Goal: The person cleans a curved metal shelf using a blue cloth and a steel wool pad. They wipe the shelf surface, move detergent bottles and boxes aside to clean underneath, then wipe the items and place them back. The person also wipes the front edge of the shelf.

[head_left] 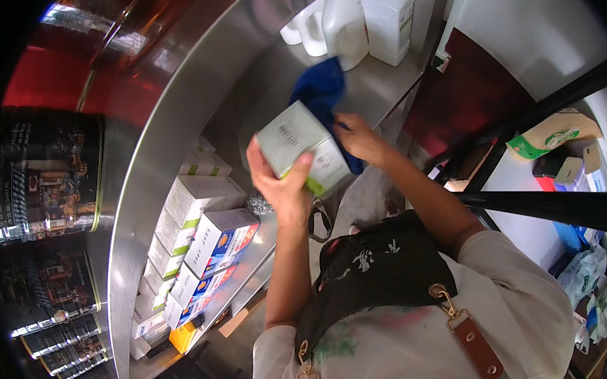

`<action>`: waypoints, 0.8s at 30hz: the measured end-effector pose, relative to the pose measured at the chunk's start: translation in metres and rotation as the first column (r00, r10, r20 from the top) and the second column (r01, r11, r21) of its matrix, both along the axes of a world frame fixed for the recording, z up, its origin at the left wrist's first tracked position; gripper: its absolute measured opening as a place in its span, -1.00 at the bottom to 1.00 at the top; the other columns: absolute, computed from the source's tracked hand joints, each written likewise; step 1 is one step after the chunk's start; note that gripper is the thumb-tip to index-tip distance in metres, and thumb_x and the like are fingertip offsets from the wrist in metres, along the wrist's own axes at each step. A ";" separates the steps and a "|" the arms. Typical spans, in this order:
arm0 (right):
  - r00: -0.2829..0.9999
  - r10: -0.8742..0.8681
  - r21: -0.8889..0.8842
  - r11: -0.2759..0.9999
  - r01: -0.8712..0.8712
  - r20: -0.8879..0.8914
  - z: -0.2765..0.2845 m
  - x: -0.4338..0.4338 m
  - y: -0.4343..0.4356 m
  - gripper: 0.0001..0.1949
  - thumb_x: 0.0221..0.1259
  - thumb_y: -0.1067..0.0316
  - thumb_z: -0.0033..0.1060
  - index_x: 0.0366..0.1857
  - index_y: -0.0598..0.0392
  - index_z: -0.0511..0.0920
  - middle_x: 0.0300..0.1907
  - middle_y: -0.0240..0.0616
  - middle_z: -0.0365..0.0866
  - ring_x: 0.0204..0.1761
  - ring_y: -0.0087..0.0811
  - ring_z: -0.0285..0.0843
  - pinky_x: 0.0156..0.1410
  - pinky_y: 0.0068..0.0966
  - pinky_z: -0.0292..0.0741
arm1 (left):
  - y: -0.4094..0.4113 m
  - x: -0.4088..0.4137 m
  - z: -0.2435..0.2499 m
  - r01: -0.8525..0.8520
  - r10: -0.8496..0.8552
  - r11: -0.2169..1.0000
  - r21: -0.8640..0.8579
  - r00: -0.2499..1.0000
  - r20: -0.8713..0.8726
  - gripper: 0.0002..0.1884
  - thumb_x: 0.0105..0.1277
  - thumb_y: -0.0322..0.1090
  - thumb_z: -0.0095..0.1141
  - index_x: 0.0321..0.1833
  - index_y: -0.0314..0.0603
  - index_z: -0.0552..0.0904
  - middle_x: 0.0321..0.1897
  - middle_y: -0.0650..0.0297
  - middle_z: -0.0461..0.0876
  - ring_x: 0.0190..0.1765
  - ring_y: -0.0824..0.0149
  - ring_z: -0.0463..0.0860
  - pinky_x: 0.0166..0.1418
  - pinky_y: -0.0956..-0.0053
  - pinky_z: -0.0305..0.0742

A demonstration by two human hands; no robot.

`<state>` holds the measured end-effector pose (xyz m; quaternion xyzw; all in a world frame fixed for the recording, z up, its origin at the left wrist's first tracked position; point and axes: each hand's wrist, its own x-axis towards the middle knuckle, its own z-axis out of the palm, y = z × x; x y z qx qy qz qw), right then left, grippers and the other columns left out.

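My left hand grips a white and green cardboard box from its near left side, thumb across its face. The box is tilted in the air above a stainless steel shelf and bears small writing. Close to its far right side, my right hand holds a blue cloth. Part of the cloth hangs behind the box, where I cannot see it. Whether the cloth touches the box's hidden side cannot be told.
Stacked white and green boxes and white, blue and red boxes stand on the shelf at left, beside a yellow box. White plastic jugs stand at its far end. A black-framed rack holds bags and packages at right.
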<state>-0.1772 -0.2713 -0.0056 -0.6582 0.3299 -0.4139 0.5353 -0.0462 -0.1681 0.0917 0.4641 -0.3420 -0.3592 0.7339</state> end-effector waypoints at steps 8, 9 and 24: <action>0.924 -0.381 -0.666 0.701 0.255 -0.047 0.038 0.113 -0.117 -0.58 0.24 0.32 0.17 0.22 -0.02 0.59 0.14 -0.01 0.59 0.16 0.07 0.54 0.24 -0.05 0.52 | 0.065 0.018 0.007 -0.023 -0.008 0.995 0.094 0.947 0.322 0.12 -0.23 0.18 0.69 0.31 -0.38 0.37 0.06 0.12 0.54 0.10 0.24 0.60 0.20 0.28 0.52; 0.849 -0.452 -0.586 0.778 0.226 -0.274 0.029 0.133 -0.139 -0.53 0.32 0.06 0.17 0.28 -0.05 0.55 0.36 -0.04 0.47 0.39 0.12 0.35 0.38 0.17 0.36 | 0.068 0.016 0.009 -0.063 0.030 0.994 0.092 0.946 0.324 0.14 -0.22 0.23 0.67 0.31 -0.39 0.37 0.06 0.12 0.54 0.10 0.24 0.60 0.20 0.28 0.52; 0.709 0.184 -0.519 0.563 -0.643 -0.680 -0.007 0.214 -0.084 -0.46 0.29 0.05 0.13 0.34 -0.02 0.49 0.42 -0.12 0.38 0.50 -0.06 0.23 0.52 -0.04 0.23 | 0.050 0.060 0.028 -0.243 0.238 0.968 -0.056 0.831 0.503 -0.10 0.01 0.03 0.49 0.35 -0.38 0.42 0.05 0.06 0.59 0.06 0.16 0.62 0.14 0.22 0.56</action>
